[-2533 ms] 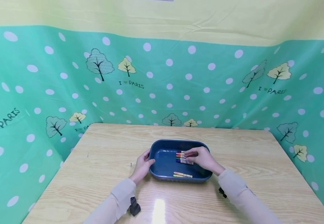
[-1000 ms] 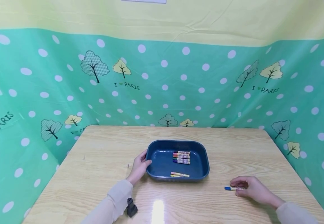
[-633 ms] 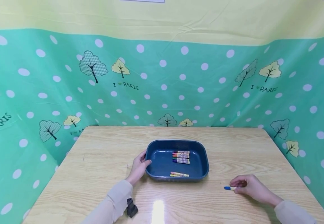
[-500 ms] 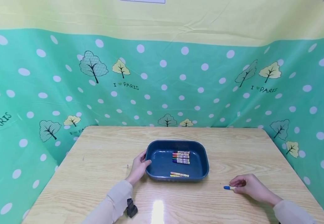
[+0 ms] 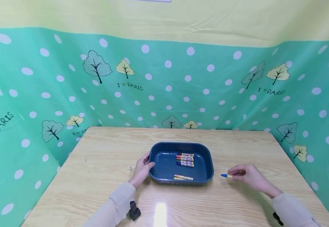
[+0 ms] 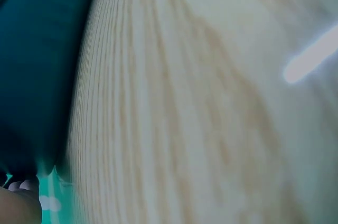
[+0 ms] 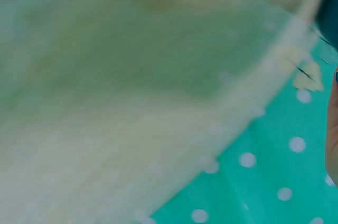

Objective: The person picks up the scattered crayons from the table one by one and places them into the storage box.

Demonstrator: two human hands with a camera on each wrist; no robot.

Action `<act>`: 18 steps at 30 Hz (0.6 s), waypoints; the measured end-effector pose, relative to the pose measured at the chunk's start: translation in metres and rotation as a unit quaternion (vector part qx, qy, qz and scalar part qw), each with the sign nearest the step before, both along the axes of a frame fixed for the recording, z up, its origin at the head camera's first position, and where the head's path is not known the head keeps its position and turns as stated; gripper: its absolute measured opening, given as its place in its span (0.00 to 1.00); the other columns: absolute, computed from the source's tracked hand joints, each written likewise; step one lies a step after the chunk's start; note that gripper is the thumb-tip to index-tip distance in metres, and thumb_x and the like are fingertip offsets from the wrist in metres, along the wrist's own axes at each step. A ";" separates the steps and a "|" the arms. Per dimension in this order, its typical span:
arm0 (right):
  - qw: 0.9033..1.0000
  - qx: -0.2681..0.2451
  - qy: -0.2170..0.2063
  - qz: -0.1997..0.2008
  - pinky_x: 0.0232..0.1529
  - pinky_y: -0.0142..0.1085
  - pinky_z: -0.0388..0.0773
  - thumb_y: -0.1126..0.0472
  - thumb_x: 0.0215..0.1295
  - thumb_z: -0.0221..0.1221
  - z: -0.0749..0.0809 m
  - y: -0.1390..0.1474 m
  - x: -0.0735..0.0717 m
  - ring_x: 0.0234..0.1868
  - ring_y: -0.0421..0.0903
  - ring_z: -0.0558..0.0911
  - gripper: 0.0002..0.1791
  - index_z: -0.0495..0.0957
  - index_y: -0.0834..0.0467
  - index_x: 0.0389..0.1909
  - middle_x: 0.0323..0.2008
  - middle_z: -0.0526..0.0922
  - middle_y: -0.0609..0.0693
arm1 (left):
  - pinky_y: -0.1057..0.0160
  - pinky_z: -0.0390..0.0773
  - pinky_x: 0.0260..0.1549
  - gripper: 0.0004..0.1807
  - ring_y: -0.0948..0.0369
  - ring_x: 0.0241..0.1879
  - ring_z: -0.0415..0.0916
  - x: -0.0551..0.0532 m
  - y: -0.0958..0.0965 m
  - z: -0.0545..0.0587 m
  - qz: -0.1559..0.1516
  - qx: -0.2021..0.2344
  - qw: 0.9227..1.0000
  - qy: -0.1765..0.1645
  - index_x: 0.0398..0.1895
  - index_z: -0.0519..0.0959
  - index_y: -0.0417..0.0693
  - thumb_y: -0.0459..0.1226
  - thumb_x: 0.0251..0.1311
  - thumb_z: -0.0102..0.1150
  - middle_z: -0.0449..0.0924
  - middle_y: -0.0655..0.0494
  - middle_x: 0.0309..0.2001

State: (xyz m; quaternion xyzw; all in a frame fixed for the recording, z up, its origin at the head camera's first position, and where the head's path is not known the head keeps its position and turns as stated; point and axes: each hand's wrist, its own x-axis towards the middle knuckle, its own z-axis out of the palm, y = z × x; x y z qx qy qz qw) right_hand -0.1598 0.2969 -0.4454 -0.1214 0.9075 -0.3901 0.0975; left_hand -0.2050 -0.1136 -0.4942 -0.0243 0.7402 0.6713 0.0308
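Observation:
My left hand (image 5: pixel 142 170) grips the left rim of a dark blue rectangular tray (image 5: pixel 164 181), thumb over the edge. In the left wrist view part of that hand (image 6: pixel 20 201) shows low at the tray's wall (image 6: pixel 42 76). Beyond the tray's right side, my right hand (image 5: pixel 248 177) pinches a blue crayon (image 5: pixel 224 175), its blue tip pointing left toward the tray; the fingers cover its other end. Inside the tray lies a row of several crayons (image 5: pixel 185 160) side by side, and two yellowish and pink crayons (image 5: pixel 183 177) sit near the front wall.
The tray stands on a wood-grain table (image 5: pixel 110 148). A green dotted curtain (image 5: pixel 164 82) hangs along its back and sides. Small marks or bits (image 5: pixel 130 168) show left of the tray. A black wrist device (image 5: pixel 134 210) sits at the left sleeve.
My right hand moved from inside the tray to the table at right, took hold of the blue crayon, and has since brought it up and back toward the tray. The left hand stays on the rim.

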 end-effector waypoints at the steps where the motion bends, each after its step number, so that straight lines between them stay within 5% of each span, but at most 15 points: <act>1: 1.000 -0.005 0.003 -0.008 0.34 0.26 0.80 0.61 0.52 0.63 0.004 -0.003 -0.002 0.34 0.33 0.80 0.16 0.81 0.63 0.42 0.38 0.84 0.54 | 0.51 0.63 0.62 0.31 0.45 0.65 0.58 0.000 0.000 0.000 0.001 0.000 1.000 -0.001 0.66 0.58 0.36 0.26 0.57 0.47 0.57 0.37 0.67; 10: 0.999 -0.036 0.012 -0.035 0.36 0.28 0.81 0.57 0.55 0.62 0.033 -0.033 -0.022 0.37 0.39 0.82 0.18 0.80 0.61 0.45 0.40 0.84 0.55 | 0.51 0.64 0.62 0.31 0.45 0.65 0.58 0.000 0.000 0.001 0.003 -0.001 1.000 0.000 0.66 0.58 0.36 0.26 0.56 0.48 0.57 0.37 0.67; 18: 0.996 -0.075 0.003 -0.044 0.37 0.31 0.83 0.62 0.54 0.63 0.022 -0.079 -0.040 0.38 0.44 0.83 0.16 0.81 0.63 0.44 0.39 0.84 0.55 | 0.51 0.63 0.62 0.31 0.44 0.65 0.57 0.001 0.001 0.001 -0.001 0.010 1.000 0.005 0.66 0.58 0.35 0.25 0.56 0.47 0.56 0.37 0.67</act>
